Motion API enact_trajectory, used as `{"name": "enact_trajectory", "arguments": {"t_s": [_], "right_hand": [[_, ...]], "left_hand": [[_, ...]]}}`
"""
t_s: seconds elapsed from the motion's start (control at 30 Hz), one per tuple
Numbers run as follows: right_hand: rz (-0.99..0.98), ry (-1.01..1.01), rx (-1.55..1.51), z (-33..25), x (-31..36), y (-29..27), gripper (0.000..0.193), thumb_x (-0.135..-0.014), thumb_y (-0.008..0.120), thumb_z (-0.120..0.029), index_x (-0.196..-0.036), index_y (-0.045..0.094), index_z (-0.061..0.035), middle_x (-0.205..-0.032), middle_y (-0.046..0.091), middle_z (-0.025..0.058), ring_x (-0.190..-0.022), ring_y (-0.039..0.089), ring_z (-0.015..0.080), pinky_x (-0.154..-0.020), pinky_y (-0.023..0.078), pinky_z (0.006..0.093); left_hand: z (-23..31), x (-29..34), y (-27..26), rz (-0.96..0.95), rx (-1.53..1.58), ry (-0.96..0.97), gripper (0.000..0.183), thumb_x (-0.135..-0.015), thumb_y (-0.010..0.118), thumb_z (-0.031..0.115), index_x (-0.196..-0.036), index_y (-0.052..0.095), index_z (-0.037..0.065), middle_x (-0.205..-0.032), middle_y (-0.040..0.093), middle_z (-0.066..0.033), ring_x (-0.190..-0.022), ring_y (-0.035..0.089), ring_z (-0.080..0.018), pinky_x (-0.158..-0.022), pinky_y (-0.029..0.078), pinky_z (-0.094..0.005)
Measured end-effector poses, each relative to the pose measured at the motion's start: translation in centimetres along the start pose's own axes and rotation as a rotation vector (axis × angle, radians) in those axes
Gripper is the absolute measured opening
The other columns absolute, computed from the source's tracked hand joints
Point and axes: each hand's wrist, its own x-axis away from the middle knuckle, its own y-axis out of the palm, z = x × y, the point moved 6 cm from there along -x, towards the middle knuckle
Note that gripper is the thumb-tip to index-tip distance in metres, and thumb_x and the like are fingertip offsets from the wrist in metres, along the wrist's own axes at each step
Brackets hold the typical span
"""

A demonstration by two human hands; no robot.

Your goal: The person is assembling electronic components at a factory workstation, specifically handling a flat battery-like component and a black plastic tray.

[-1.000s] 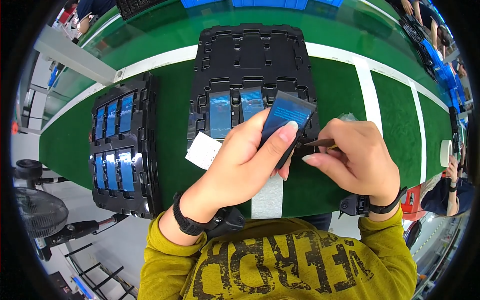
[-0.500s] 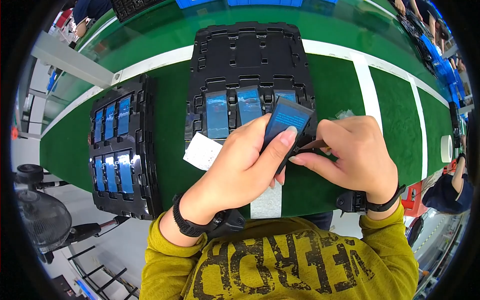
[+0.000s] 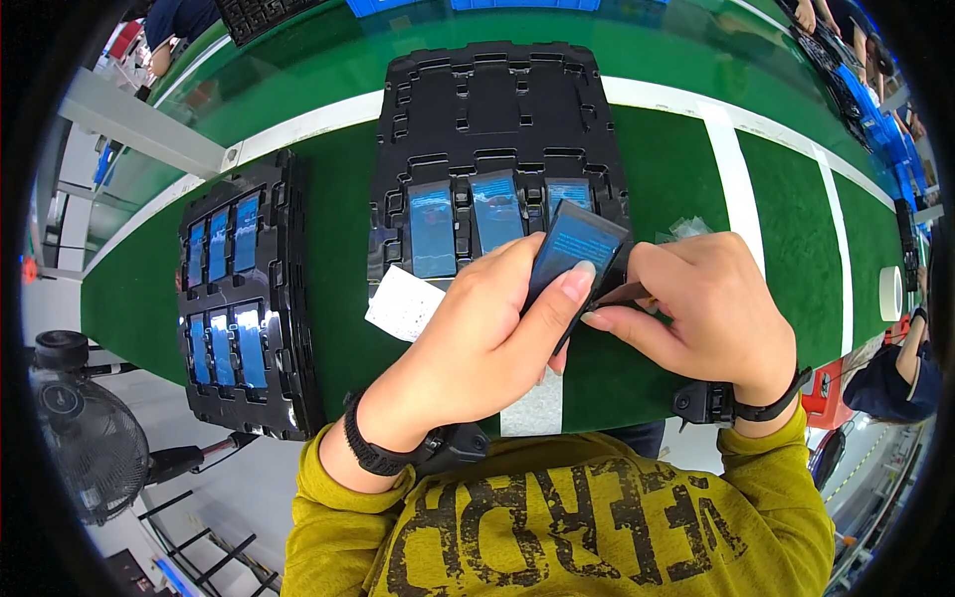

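Observation:
My left hand [image 3: 468, 343] grips a thin dark rectangular screen panel [image 3: 579, 249] with a blue film face, the thumb lying across its front. At the panel's lower right edge, my right hand [image 3: 711, 308] pinches a thin brownish strip [image 3: 627, 295] between thumb and forefinger; most of that strip is hidden. Behind my hands lies a black plastic tray [image 3: 487, 109]. Its near row holds similar blue panels [image 3: 431, 234], the rightmost partly covered by the held one. A white paper card [image 3: 403, 301] with small marks sits beside my left hand, against the tray's near edge.
On the left stands a stack of black trays [image 3: 288, 328] with several blue panels in the top one. Clear film scraps [image 3: 689, 229] lie beyond my right hand. A tape roll [image 3: 889, 294] is at the right, a fan [image 3: 85, 438] at the lower left. Other people work around.
The held panel has tipped slightly, its upper end a little lower. My right hand has shifted very slightly to the right, still pinching the strip.

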Motion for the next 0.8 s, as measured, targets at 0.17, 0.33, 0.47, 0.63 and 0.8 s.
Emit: {"name": "enact_trajectory", "arguments": {"t_s": [0.17,0.33,0.47,0.63,0.8], "right_hand": [[0.002,-0.005,0.019,-0.05,0.01,0.0,0.032,-0.072,0.067,-0.026,-0.062,0.046,-0.005,-0.054,0.054,0.0074,-0.047,0.053,0.0272,-0.042,0.04,0.0354],[0.017,-0.022,0.048,-0.03,0.08,0.02,0.034,-0.072,0.067,-0.028,-0.062,0.044,-0.0055,-0.052,0.052,0.0072,-0.046,0.052,0.0271,-0.041,0.039,0.0356],[0.022,-0.023,0.059,-0.03,0.15,0.07,0.035,-0.072,0.067,-0.029,-0.062,0.043,-0.0058,-0.051,0.05,0.0072,-0.045,0.051,0.027,-0.041,0.038,0.0355],[0.024,-0.025,0.062,0.02,0.11,0.16,0.034,-0.072,0.066,-0.03,-0.062,0.043,-0.006,-0.051,0.05,0.007,-0.045,0.051,0.0269,-0.041,0.038,0.0356],[0.01,-0.022,0.079,-0.06,0.13,0.25,0.034,-0.072,0.066,-0.03,-0.062,0.044,-0.0066,-0.051,0.049,0.0066,-0.045,0.051,0.0267,-0.041,0.038,0.0358]], "left_hand": [[0.13,0.04,-0.03,0.002,-0.033,-0.004,0.018,-0.09,0.046,0.016,-0.085,0.049,-0.001,-0.06,0.05,-0.0054,-0.049,0.052,-0.0121,-0.047,0.042,-0.0258],[0.13,0.07,-0.02,0.007,-0.035,0.007,0.019,-0.09,0.046,0.016,-0.085,0.049,-0.002,-0.061,0.05,-0.006,-0.049,0.052,-0.0124,-0.047,0.042,-0.026],[0.19,0.07,-0.03,0.003,-0.037,-0.005,0.019,-0.09,0.046,0.017,-0.085,0.049,-0.002,-0.061,0.051,-0.0065,-0.049,0.053,-0.0128,-0.046,0.042,-0.0264],[0.08,-0.01,-0.06,0.005,-0.049,-0.004,0.02,-0.09,0.047,0.017,-0.085,0.049,-0.002,-0.059,0.05,-0.0064,-0.048,0.053,-0.0132,-0.046,0.042,-0.0265],[0.04,0.17,-0.17,0.011,-0.073,-0.014,0.019,-0.09,0.047,0.017,-0.084,0.049,-0.001,-0.059,0.049,-0.0064,-0.048,0.052,-0.0141,-0.046,0.042,-0.0272]]}}
